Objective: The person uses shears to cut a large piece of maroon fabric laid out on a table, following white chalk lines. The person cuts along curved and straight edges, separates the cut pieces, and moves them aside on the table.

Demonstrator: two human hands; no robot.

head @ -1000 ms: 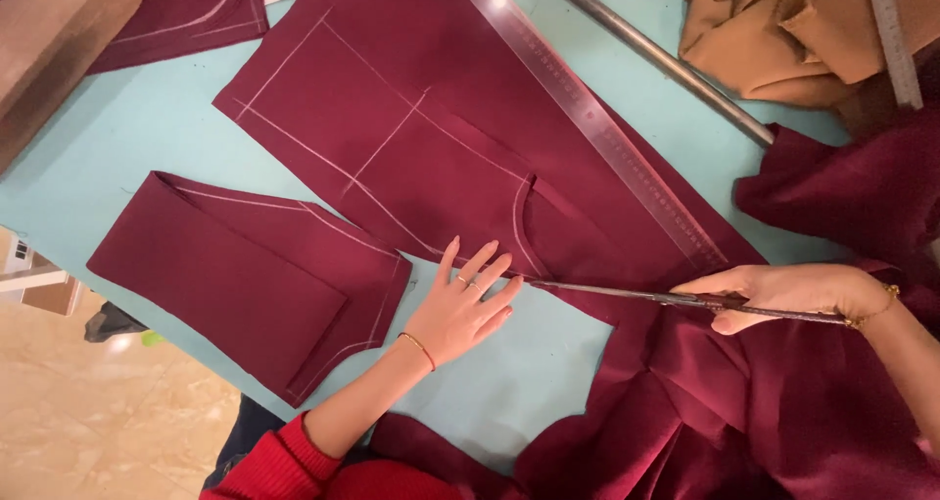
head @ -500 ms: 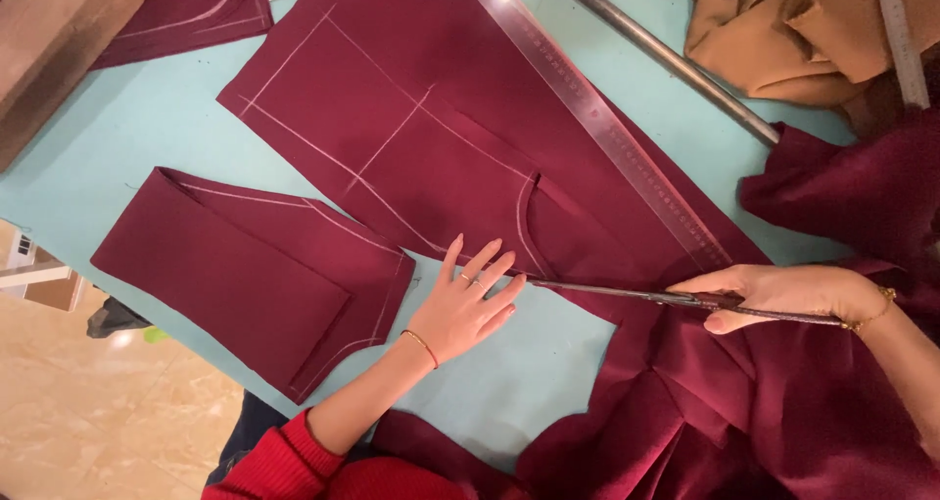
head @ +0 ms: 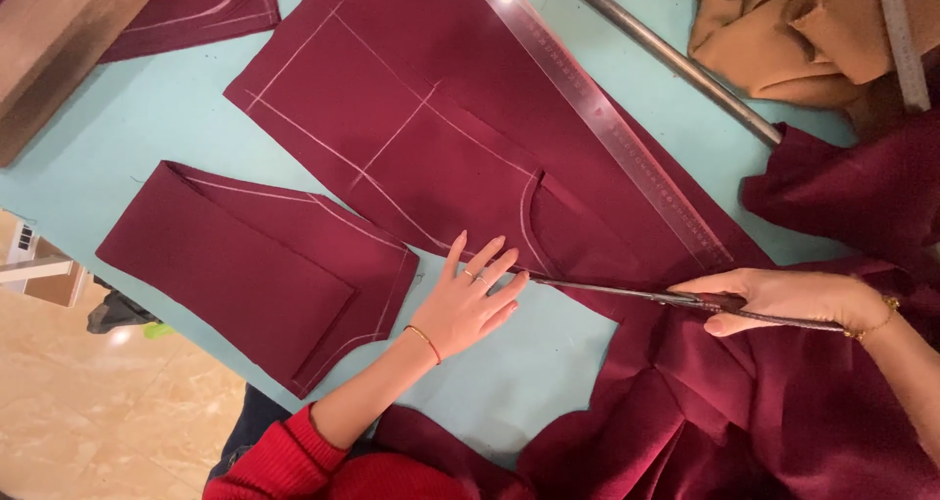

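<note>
Pressing flat with fingers spread, the left hand (head: 468,299) steadies the chalk-marked maroon fabric panel (head: 441,138) on the turquoise surface (head: 117,167). Beyond, the right hand (head: 774,299) grips long metal scissors (head: 627,292), blades nearly closed, mid-cut; continuing likely calls for following the chalk curve.

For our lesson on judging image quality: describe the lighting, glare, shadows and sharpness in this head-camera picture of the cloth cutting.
Head view: even, bright light over the table; a small glare spot on the clear ruler near its top end; soft, faint shadows under the left hand and beside the right hand on the scissors; chalk lines on the maroon cloth are crisp; the floor shows a glossy sheen.
</note>
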